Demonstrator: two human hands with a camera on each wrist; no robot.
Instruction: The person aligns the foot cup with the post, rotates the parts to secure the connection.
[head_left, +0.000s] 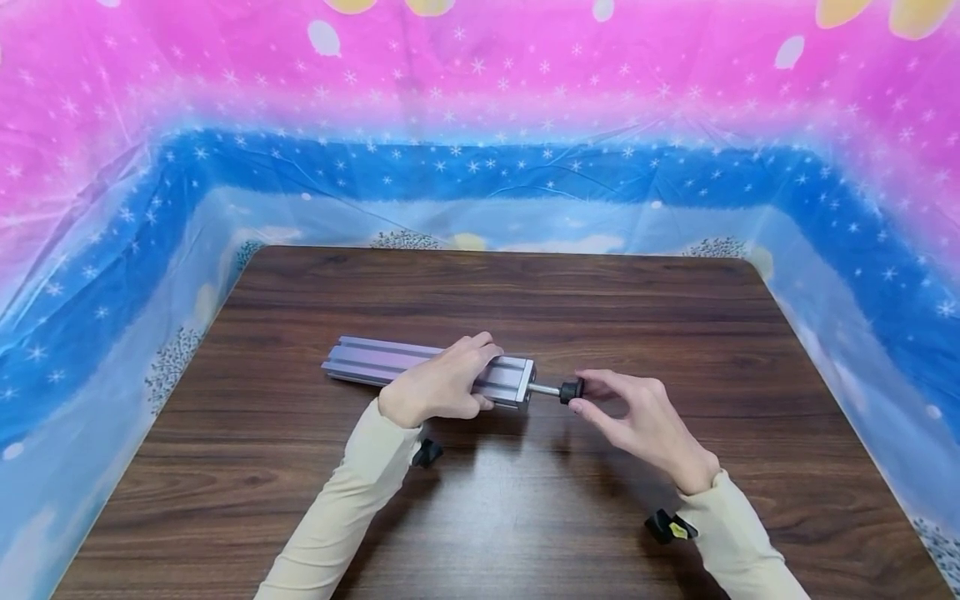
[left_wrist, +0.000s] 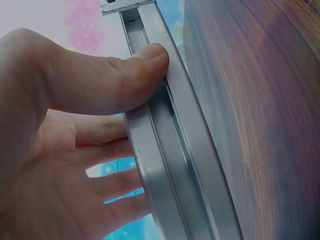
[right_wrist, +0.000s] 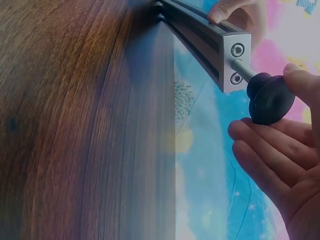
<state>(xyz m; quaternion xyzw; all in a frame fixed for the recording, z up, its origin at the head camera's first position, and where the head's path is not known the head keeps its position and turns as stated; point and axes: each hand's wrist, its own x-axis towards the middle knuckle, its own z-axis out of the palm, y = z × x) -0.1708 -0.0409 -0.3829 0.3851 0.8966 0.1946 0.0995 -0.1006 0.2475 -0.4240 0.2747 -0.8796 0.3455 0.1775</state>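
Gripping the grooved metal bar, the left hand curls across it; the right hand pinches the black foot on its rod. From here, the bar lies low over the brown table, contact unclear; printed cloth hangs behind.

Bar over table; rod at bar's right end, knob on rod; curtain behind table.

A dark brown, wood-grained tabletop with rounded far corners stretched beneath a long grooved metal bar, though whether the bar touched the surface could not be told.
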